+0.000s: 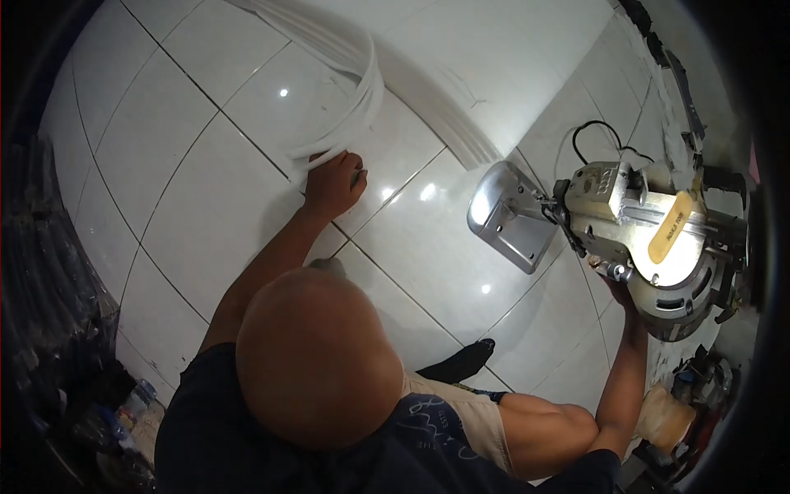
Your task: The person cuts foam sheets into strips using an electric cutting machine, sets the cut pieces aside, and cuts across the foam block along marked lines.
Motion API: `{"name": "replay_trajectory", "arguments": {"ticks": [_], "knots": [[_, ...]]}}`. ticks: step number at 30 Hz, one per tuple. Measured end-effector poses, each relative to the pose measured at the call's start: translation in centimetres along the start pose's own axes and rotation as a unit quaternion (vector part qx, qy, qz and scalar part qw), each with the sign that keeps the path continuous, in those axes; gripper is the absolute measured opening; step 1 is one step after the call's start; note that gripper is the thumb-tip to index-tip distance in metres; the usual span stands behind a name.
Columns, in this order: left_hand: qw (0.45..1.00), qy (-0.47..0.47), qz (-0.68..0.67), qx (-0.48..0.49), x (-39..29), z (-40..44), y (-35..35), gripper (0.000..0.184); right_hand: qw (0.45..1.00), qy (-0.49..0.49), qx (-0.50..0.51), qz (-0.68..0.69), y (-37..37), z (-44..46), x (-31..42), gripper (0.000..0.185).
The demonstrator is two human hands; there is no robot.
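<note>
My left hand is closed low over the tiled floor, its fingers curled at the end of looped white strips. A small dark item, too small to name, shows beside its thumb. On the right, my right hand reaches to the underside of a metal machine with a yellowish label. Most of its fingers are hidden behind the machine. A shiny metal plate sticks out from the machine's left side, near the end of a white sheet.
White tiles cover the floor. A black cable loops behind the machine. Dark stacked bundles line the left edge. A spool-like tan object sits at lower right. A bare head and a dark-covered foot show below.
</note>
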State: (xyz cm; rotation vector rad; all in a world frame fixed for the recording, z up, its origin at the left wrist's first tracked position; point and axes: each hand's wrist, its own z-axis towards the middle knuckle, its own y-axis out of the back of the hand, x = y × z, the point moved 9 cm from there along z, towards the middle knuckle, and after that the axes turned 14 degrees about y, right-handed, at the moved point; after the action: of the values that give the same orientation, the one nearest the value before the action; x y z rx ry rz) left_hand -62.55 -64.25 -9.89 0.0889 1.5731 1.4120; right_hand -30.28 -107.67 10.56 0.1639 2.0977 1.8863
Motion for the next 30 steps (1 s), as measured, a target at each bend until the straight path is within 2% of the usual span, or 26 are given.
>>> {"name": "replay_trajectory", "arguments": {"ticks": [3,7,10,12,17,26,30], "knots": [[1.0,-0.012,-0.009,-0.019,0.3,-0.1,-0.1,0.012,1.0,0.0,0.002,-0.011,1.1,-1.1,-1.7,0.058],[1.0,0.011,-0.02,0.009,0.9,0.0,-0.5,0.013,1.0,-0.004,-0.002,-0.029,2.6,-2.4,-4.8,0.057],[1.0,0.001,-0.003,0.017,0.7,0.1,-0.8,0.013,0.999,0.008,-0.009,-0.046,2.4,-1.7,-5.4,0.057],[0.999,-0.045,0.027,-0.009,0.0,-0.3,-0.3,0.016,0.998,0.027,-0.014,-0.055,1.9,-0.5,-5.1,0.056],[0.999,-0.039,0.015,-0.01,0.1,-0.4,-0.7,0.014,0.996,0.05,-0.032,-0.066,1.6,0.6,-4.8,0.055],[0.999,-0.032,0.03,0.007,0.2,-0.3,-1.0,0.015,0.997,-0.07,-0.027,-0.035,3.8,-8.9,-8.6,0.054],[1.0,-0.022,0.019,0.012,0.4,-0.2,-1.3,0.015,0.99,-0.131,-0.05,-0.022,1.1,-13.2,-8.1,0.053]]}}
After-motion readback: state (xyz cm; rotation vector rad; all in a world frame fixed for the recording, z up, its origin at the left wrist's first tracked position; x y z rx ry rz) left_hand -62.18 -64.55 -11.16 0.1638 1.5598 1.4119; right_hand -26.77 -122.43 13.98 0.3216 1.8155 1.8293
